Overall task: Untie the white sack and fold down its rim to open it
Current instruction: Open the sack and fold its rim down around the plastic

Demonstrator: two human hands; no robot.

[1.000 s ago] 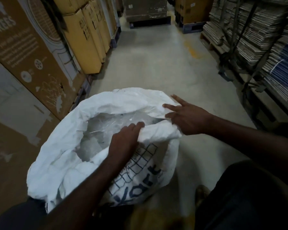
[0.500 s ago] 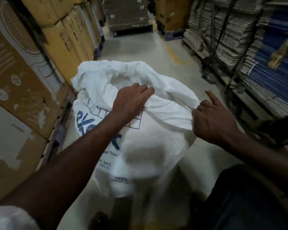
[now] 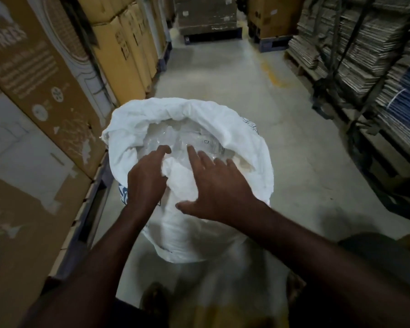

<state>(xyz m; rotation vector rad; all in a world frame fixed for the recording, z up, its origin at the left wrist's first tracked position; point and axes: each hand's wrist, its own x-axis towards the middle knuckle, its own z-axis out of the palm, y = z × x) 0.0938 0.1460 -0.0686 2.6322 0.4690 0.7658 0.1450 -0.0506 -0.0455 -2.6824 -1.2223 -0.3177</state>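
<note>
— Where's the white woven plastic sack [image 3: 244,157] with blue print?

— Upright on the pale concrete floor [image 3: 223,74] of a warehouse aisle, just in front of the person's feet. Mouth open and facing up, rim already rolled outward into a thick crumpled collar all round. Clear crinkled plastic [image 3: 192,140] showing inside the opening.

— And the left hand [image 3: 145,181]?

— At the near-left part of the rim. Index finger stretched forward over the opening; other fingers bent down into a fold of white cloth at the near edge, apparently gripping it, though partly hidden.

— The right hand [image 3: 213,185]?

— Spread open, palm down, fingers straight and fanned. Resting on the near side of the rim, fingertips reaching over the opening toward the clear plastic, thumb out to the side across the sack's front. Holding nothing.

— Anything around?

— Tall brown cardboard boxes [image 3: 33,95] with white print close on the left, the sack near their base. Yellower cartons [image 3: 123,50] further down that side. Strapped stacks of flattened cardboard [image 3: 365,50] on pallets along the right, well apart from the sack. More palletised boxes [image 3: 206,15] at the far end of the aisle.
</note>
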